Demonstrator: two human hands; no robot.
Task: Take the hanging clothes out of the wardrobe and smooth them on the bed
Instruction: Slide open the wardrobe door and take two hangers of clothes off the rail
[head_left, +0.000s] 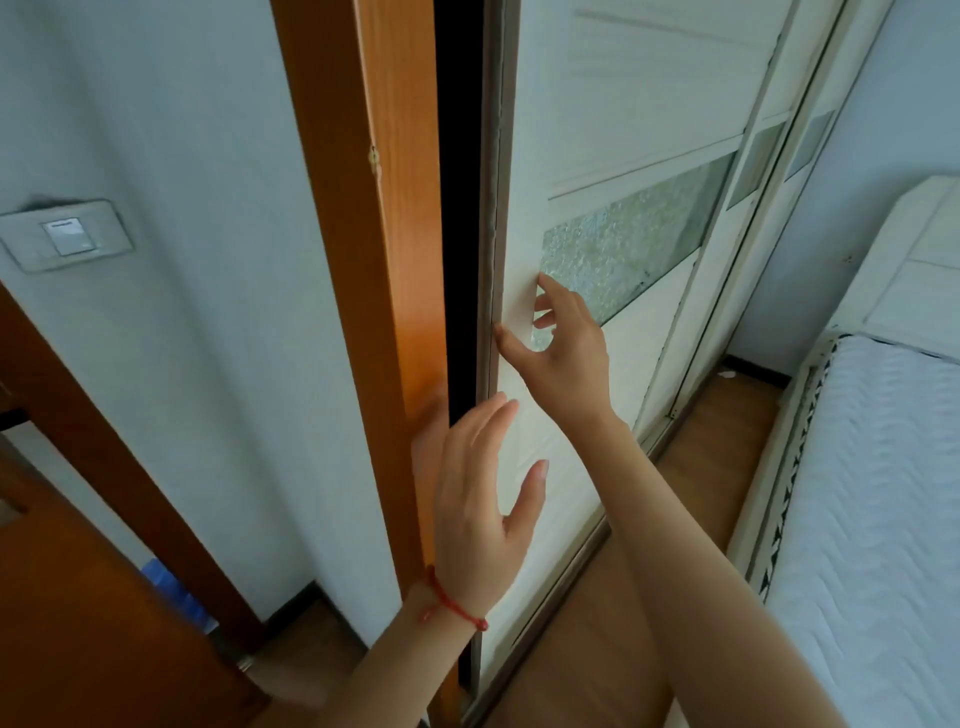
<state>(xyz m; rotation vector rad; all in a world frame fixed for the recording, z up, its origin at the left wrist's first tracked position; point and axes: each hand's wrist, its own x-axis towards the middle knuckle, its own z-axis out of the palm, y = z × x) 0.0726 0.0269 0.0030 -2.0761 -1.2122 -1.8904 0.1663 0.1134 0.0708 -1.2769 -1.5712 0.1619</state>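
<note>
- Wardrobe sliding door (587, 156): fills the centre and upper centre of the frame. White panel with a fine woodgrain texture, crossed by a band of frosted, crackle-patterned glass (623, 244) at mid-height. Thin brown metal edge strip (491, 208) runs down its left side.
- A narrow black gap (457, 208) shows between that strip and the orange wooden side post (374, 260), centre-left. Interior too dark; no clothes visible.
- Right hand (566, 353), centre of frame: fingers spread, thumb tip at the door's edge strip, index fingertip on the white panel just beside the glass band. Nothing gripped.
- Left hand (478, 499), lower centre: fingers straight and close together, thumb out to the right, palm facing the door near the gap. Cannot tell whether it touches. Red cord bracelet (452, 603) on the wrist.
- Bed (878, 519), right edge: white quilted mattress with a wavy stitch pattern, white panelled headboard (914, 260) above it.
- Second sliding door (763, 156), upper right, same white-and-glass build.
- Pale wall with a rectangular light switch (65, 236), left. Brown wooden floor (597, 649) at the bottom.
</note>
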